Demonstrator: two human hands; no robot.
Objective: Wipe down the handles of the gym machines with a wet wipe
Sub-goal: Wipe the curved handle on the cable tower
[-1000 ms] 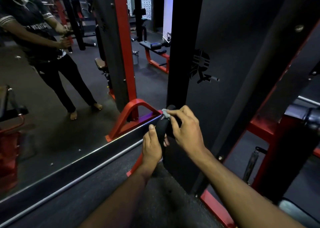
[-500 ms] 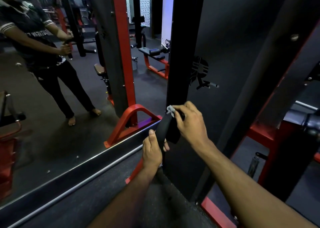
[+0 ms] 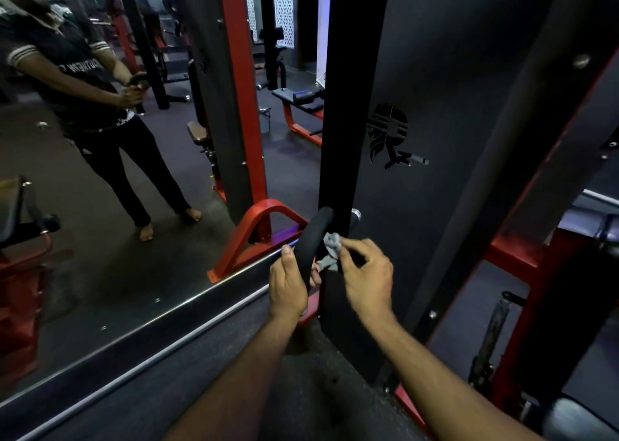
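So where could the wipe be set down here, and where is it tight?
Bare dark floor lies between the mirror's metal rail and the forearms. It is crowded where the left hand and right hand meet the black foam handle.

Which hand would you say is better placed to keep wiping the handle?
Right: the right hand pinches the wet wipe against the handle, while the left hand grips it steady.
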